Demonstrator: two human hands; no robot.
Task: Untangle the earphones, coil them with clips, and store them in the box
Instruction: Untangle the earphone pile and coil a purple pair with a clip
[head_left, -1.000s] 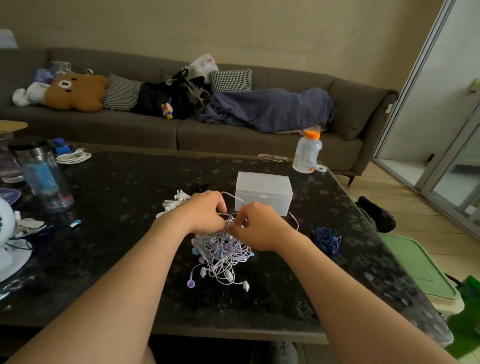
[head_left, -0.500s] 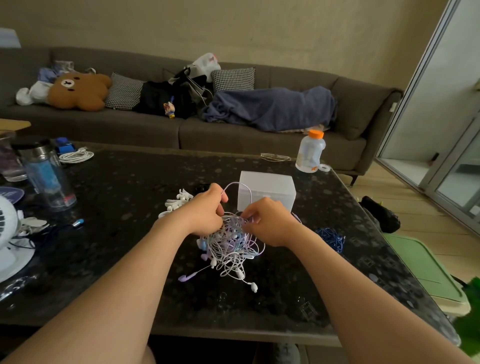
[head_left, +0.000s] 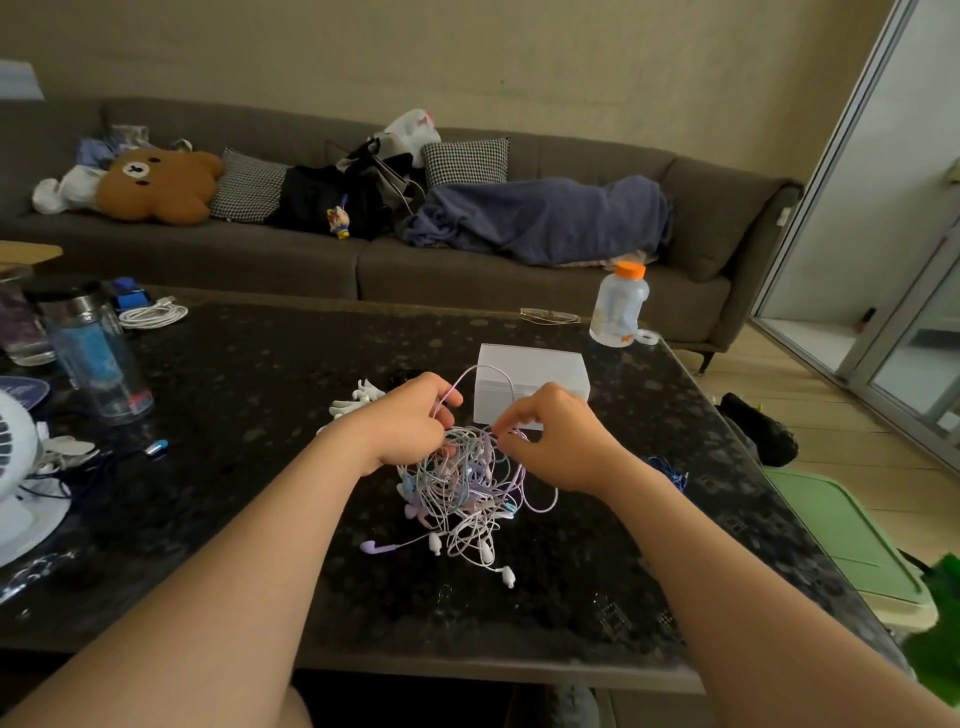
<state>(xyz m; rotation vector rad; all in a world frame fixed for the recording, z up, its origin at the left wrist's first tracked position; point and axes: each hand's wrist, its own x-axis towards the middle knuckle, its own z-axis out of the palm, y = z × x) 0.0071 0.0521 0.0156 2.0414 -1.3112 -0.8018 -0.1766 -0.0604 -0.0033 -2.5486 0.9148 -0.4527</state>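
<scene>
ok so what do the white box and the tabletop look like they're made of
White box: likely matte plastic, judging by its smooth, even, dull faces. Tabletop: looks like polished dark stone, perhaps granite, given its mottled speckles and soft sheen; a printed or glass surface cannot be ruled out.

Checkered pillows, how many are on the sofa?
2. One checkered pillow leans beside the brown bear cushion; the other stands against the sofa back, above the blue blanket. More could hide under the clutter.
</scene>
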